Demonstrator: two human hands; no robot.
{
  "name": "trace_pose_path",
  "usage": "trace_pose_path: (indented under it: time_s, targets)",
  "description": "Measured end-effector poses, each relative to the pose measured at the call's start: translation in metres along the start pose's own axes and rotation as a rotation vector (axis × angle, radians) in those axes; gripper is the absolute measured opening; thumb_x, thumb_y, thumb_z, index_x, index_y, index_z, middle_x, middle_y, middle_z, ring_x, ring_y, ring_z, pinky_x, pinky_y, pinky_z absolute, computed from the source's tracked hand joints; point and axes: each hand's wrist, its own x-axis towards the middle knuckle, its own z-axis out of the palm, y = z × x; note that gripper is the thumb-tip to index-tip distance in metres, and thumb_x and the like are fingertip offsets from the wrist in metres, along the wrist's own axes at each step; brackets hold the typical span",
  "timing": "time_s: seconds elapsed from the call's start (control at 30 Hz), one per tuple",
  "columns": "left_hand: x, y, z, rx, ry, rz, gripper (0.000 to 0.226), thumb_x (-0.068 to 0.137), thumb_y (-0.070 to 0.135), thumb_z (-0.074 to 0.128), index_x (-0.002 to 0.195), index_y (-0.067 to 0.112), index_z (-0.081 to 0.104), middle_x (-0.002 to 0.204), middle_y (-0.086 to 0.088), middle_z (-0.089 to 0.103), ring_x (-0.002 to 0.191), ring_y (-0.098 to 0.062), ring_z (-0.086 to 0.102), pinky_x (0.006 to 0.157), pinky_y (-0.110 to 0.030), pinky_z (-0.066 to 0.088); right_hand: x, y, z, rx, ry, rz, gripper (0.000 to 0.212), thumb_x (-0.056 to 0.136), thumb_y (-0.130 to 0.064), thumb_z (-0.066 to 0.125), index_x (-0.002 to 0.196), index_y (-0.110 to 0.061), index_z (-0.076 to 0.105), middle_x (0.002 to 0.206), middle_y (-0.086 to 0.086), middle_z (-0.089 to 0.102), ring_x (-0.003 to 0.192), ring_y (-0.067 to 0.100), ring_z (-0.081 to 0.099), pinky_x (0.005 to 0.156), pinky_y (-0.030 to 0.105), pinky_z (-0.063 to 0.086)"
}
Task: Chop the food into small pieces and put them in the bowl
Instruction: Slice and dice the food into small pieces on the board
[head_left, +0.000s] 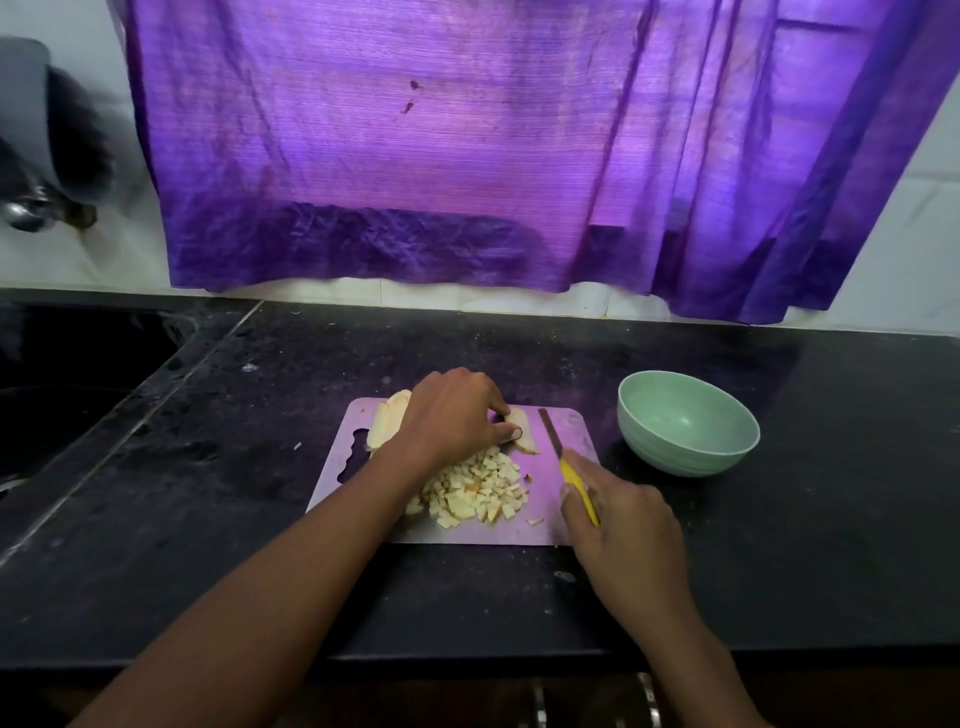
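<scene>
On the black stone counter (779, 545) I see a flat, pale purple plastic cutting board (545, 514). It lies right in front of me. My left hand (452, 415) is at the far side of the board. Its fingers are curled, and the thumb and fingertips pinch a pale yellow slice of fruit (523, 430) down on the board. My right hand (623, 525) is at the near right corner of the board. Its fingers are wrapped round the yellow handle of a small knife (569, 465). The thin dark blade points away from me, just beside the pinched slice — I cannot tell if the blade touches the board.

Between my two hands sits a heap of small pale yellow fruit cubes (478, 491), in the middle of the board. A few loose bits lie near the front edge. Behind my left wrist, at the far left corner of the board, lie more long pale fruit slices (387, 421), not yet cut small.

A round, light green bowl (688, 423) stands on the counter just to the right of the board, near my knife hand. I see no fruit pieces in it.

A purple cloth curtain (441, 145) hangs on the white wall behind the counter. A dark sink (62, 374) is off to the left — well apart from the board.
</scene>
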Motion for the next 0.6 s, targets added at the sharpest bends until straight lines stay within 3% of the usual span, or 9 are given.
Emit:
trace_pose_path:
  time_s: [0.1, 0.2, 0.27, 0.4, 0.53, 0.6]
  targets:
    - [-0.001, -0.002, -0.002, -0.037, -0.031, 0.003, 0.042, 0.089, 0.065, 0.074, 0.115, 0.032, 0.083, 0.118, 0.017, 0.078, 0.096, -0.008, 0.071, 0.079, -0.037, 0.061, 0.025, -0.005, 0.011, -0.029, -0.031, 0.001, 0.046, 0.1, -0.039, 0.053, 0.145, -0.04, 0.054, 0.1, 0.007, 0.073, 0.089, 0.029, 0.064, 0.069, 0.036, 0.047]
    - [-0.001, -0.004, -0.002, -0.041, -0.027, 0.007, 0.042, 0.088, 0.066, 0.075, 0.113, 0.034, 0.083, 0.118, 0.018, 0.078, 0.1, -0.008, 0.071, 0.081, -0.037, 0.06, 0.039, -0.015, 0.017, -0.084, -0.07, -0.014, 0.034, 0.101, -0.034, 0.051, 0.133, -0.035, 0.062, 0.094, 0.005, 0.069, 0.08, 0.028, 0.059, 0.063, 0.033, 0.037]
    - [-0.001, -0.003, -0.001, -0.041, -0.025, 0.004, 0.041, 0.087, 0.066, 0.075, 0.11, 0.033, 0.084, 0.115, 0.018, 0.078, 0.098, -0.009, 0.071, 0.08, -0.037, 0.06, 0.043, -0.017, 0.02, -0.113, -0.085, -0.018, 0.027, 0.103, -0.036, 0.049, 0.124, -0.031, 0.065, 0.092, 0.002, 0.067, 0.076, 0.023, 0.057, 0.063, 0.032, 0.039]
    - [0.0, -0.003, 0.001, -0.043, -0.035, -0.01, 0.041, 0.086, 0.066, 0.076, 0.108, 0.032, 0.084, 0.113, 0.018, 0.079, 0.095, -0.01, 0.072, 0.079, -0.037, 0.06, 0.047, -0.015, 0.024, -0.122, -0.13, -0.043, 0.025, 0.105, -0.04, 0.047, 0.121, -0.031, 0.063, 0.096, 0.001, 0.068, 0.086, 0.022, 0.063, 0.07, 0.037, 0.052]
    - [-0.001, -0.002, 0.001, -0.049, -0.043, -0.027, 0.041, 0.086, 0.066, 0.077, 0.108, 0.032, 0.084, 0.111, 0.017, 0.079, 0.093, -0.009, 0.072, 0.078, -0.038, 0.061, 0.039, -0.019, 0.018, -0.127, -0.128, -0.068, 0.032, 0.106, -0.039, 0.045, 0.133, -0.033, 0.06, 0.103, 0.002, 0.07, 0.091, 0.023, 0.061, 0.068, 0.034, 0.039]
    - [-0.002, -0.002, 0.0, -0.063, -0.048, -0.03, 0.04, 0.087, 0.063, 0.077, 0.11, 0.032, 0.084, 0.112, 0.017, 0.079, 0.092, -0.009, 0.071, 0.078, -0.038, 0.061, 0.03, -0.019, 0.015, -0.131, -0.134, -0.057, 0.038, 0.106, -0.039, 0.044, 0.142, -0.035, 0.055, 0.108, 0.003, 0.07, 0.095, 0.023, 0.061, 0.07, 0.034, 0.04]
